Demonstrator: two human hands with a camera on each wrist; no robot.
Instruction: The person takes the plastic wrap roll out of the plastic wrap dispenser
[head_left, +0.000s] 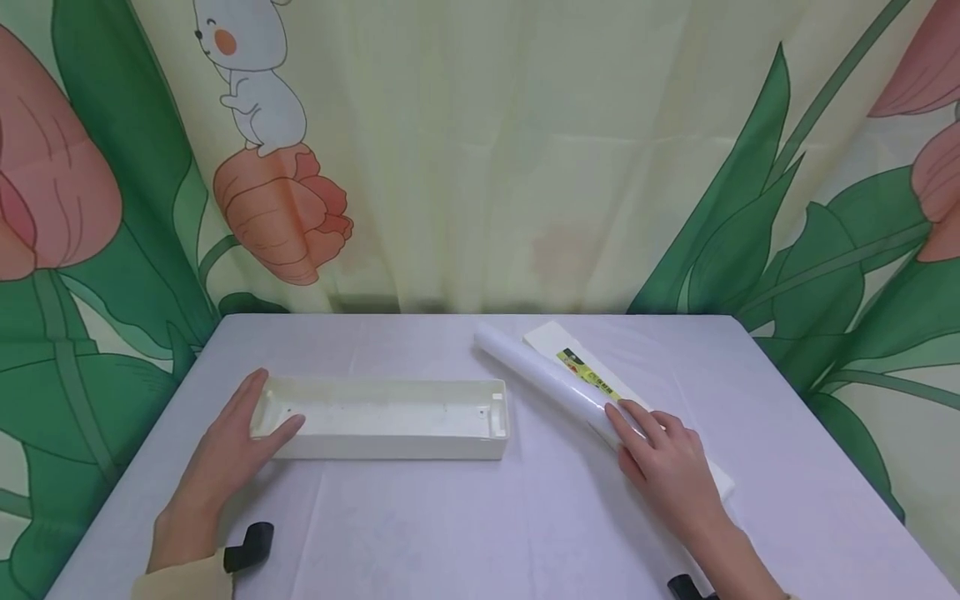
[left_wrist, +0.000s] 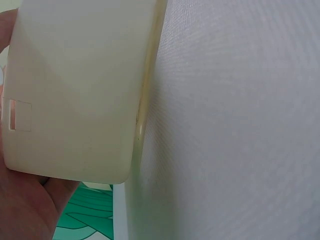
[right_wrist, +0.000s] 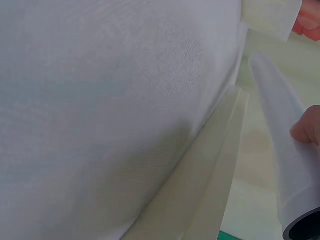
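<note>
On the left half of the table lies a long white plastic box (head_left: 390, 417), its open side up and its inside bare. My left hand (head_left: 228, 450) grips its left end, thumb over the near wall and fingers at the far side. The box's end wall (left_wrist: 75, 100) fills much of the left wrist view. To the right, my right hand (head_left: 667, 467) holds a roll of cling film (head_left: 547, 375) near its close end. That roll slants away over a long white lid (head_left: 558, 337) with a yellow-green label. In the right wrist view, the roll (right_wrist: 282, 135) shows its dark hollow core.
A white cloth (head_left: 420, 525) covers the table. Behind it hangs a cream curtain (head_left: 480, 167) printed with tulips, leaves and a rabbit. Black wrist mounts (head_left: 251, 546) sit by both wrists.
</note>
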